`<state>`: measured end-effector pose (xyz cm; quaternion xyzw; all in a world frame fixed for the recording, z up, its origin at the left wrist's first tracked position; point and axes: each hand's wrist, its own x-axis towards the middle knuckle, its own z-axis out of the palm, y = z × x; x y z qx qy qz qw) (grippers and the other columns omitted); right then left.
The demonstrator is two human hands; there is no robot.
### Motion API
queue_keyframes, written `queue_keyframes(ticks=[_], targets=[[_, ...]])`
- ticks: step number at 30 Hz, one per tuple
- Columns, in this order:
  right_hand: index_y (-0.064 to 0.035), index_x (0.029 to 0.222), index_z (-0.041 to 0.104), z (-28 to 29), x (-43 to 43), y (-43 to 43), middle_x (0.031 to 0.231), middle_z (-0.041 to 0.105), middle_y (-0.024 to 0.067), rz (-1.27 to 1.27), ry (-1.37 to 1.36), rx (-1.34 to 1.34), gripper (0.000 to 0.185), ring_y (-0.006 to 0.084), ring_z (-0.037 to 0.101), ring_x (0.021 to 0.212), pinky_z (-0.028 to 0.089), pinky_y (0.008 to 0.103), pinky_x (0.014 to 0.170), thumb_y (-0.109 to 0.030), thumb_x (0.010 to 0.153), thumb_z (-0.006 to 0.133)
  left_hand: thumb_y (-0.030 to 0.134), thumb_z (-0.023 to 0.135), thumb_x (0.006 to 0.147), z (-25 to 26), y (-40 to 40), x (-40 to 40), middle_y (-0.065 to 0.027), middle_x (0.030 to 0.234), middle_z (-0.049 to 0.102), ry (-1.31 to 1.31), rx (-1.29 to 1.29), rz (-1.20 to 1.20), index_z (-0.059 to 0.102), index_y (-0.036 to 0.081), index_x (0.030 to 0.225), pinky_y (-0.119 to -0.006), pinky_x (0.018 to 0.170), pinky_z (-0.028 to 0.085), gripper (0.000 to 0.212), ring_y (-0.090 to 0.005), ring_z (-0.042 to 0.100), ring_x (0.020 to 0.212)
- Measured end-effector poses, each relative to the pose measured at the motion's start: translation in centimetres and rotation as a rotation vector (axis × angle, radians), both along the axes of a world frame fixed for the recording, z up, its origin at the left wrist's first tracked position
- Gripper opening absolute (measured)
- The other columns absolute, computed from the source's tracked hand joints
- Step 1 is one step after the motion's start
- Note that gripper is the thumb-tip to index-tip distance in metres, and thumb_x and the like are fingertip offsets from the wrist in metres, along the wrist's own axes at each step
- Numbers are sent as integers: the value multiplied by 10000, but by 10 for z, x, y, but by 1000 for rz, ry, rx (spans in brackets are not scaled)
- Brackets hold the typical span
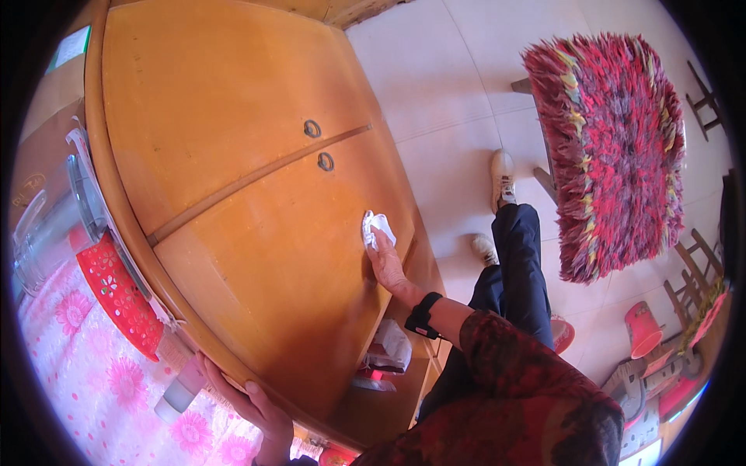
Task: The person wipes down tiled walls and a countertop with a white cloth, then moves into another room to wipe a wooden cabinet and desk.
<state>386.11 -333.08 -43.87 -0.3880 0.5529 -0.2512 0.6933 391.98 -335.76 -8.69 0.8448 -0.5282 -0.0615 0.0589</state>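
My right hand (387, 262) pinches a crumpled white cloth (382, 228) against the lower door of a yellow-brown wooden cabinet (245, 256). Two dark ring pulls (313, 128) sit on either side of the gap between the doors. On the cabinet's rounded top edge (125, 192) rests my left hand (256, 405), its thumb apart from the fingers. Just past those fingertips lies a small frosted container (180, 390) on a pink-flowered tablecloth (125, 378). Below my right wrist, an open compartment (382, 405) holds a white bag (390, 346) and other small items.
A red basket with flower cut-outs (119, 297) and a clear glass vessel (46, 233) stand on the cabinet top. Behind my legs (521, 274) is a stool with a shaggy red cover (612, 157). A pink bucket (644, 331) and wooden stools (696, 262) stand farther off.
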Motion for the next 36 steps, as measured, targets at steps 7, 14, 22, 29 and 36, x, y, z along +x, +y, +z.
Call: queue_keyframes(ticks=[7, 14, 22, 29, 36], targets=[[-128, 1258, 339, -36, 37, -114, 1235, 367, 227, -19, -7, -288, 438, 382, 349, 1147, 324, 438, 921, -129, 834, 451, 373, 309, 893, 0, 0, 1, -206, 1362, 167, 29, 2, 65, 173, -58, 1295, -464, 1017, 131, 605, -355, 137, 1272], [-146, 1221, 380, -66, 56, -181, 1221, 390, 185, -45, -41, -254, 431, 349, 370, 1134, 327, 385, 934, -80, 808, 486, 458, 386, 847, 4, -1, -6, -232, 1359, 157, 14, 23, 147, 140, -44, 1317, -467, 1002, 183, 730, -358, 183, 1248], [-27, 1188, 408, -146, 63, -178, 1170, 449, 189, -240, -71, -216, 381, 326, 411, 1103, 315, 346, 939, -127, 824, 467, 547, 409, 807, 4, -1, -12, -212, 1365, 140, 34, 29, 329, 85, -26, 1330, -468, 989, 215, 841, -336, 213, 1234], [8, 1203, 381, -228, 44, -156, 1162, 445, 220, -66, 47, 31, 398, 307, 434, 1085, 341, 337, 898, -205, 868, 411, 425, 329, 859, 1, -5, -13, -268, 1352, 118, 1, 62, 273, 82, -59, 1319, -466, 991, 258, 711, -365, 229, 1231], [5, 1231, 350, -237, 6, -5, 1192, 413, 269, 94, 207, 72, 443, 382, 400, 1108, 310, 381, 940, -229, 860, 407, 409, 286, 871, 21, 22, -1, -262, 1365, 88, -120, 199, 215, 63, -52, 1325, -472, 1014, 201, 685, -372, 170, 1257]])
